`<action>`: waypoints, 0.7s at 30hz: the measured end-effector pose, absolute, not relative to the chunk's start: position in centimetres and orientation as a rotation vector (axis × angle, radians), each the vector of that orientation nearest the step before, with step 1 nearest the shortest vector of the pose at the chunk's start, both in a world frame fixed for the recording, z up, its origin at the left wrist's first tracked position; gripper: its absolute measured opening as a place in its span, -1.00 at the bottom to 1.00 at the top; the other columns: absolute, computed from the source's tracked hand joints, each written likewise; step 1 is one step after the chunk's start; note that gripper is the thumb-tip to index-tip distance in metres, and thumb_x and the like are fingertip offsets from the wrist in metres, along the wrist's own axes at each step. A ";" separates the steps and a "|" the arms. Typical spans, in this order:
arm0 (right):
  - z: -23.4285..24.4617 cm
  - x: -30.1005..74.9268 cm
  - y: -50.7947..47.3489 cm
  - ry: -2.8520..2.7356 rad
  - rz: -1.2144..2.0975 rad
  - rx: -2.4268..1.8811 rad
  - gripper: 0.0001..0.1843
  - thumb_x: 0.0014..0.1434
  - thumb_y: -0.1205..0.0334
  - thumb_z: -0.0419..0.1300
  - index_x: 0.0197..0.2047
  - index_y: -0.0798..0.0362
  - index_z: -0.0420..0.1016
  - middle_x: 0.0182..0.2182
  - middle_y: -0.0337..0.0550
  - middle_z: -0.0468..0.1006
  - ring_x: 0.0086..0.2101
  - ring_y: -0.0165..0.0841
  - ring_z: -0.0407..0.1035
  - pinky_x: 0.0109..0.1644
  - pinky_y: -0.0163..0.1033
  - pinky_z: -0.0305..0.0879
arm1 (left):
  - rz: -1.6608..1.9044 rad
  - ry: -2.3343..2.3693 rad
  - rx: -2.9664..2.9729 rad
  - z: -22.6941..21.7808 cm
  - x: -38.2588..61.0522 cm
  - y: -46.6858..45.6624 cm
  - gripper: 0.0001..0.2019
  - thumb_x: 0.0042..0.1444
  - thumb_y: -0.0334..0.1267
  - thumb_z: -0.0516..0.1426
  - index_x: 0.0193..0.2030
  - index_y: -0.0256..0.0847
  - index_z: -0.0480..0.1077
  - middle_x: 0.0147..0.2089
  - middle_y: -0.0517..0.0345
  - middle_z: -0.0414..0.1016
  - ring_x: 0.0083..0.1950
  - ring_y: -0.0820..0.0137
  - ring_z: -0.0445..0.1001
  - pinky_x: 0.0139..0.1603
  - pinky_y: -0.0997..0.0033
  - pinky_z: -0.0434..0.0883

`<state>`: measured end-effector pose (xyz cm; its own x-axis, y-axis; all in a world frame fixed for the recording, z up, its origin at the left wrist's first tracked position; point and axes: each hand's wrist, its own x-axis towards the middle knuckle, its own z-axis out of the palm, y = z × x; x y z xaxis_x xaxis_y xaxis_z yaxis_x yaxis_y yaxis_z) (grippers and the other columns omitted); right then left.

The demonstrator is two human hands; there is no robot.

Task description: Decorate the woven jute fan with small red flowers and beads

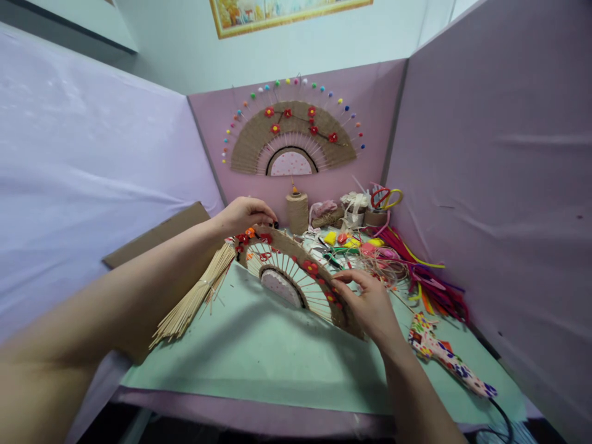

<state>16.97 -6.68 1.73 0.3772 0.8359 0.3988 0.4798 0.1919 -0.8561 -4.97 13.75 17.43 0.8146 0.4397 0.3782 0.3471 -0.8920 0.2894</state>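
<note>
A half-round burlap fan (pixel 296 271) with thin wooden ribs, red flowers and a pink dotted centre lies on the pale green table (pixel 259 351). My left hand (pixel 245 214) is curled over the fan's far top edge, fingers pinched at the rim beside small coloured beads. My right hand (pixel 367 302) rests on the fan's right side, fingers closed on its burlap edge near a red flower. A bundle of thin wooden sticks (pixel 197 296) lies just left of the fan.
A finished fan (pixel 292 137) with coloured pin heads hangs on the pink back wall. A twine spool (pixel 296 211), ribbons, scissors (pixel 386 198) and pipe cleaners (pixel 425 274) crowd the back right. A patterned glue gun (pixel 444 354) lies right; cardboard (pixel 157 235) leans left.
</note>
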 end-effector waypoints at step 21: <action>1.8 17.0 -6.8 -1.269 0.317 -1.453 -0.74 0.04 -0.01 0.22 -0.39 -0.01 0.59 -0.35 -0.10 0.65 -0.27 -0.16 0.49 -0.08 -0.08 0.33 | 0.719 0.591 2.789 15.5 -6.7 11.7 -0.61 0.10 -0.32 0.03 0.04 -0.25 0.50 -0.01 0.02 0.60 0.00 0.34 0.52 0.11 0.30 0.41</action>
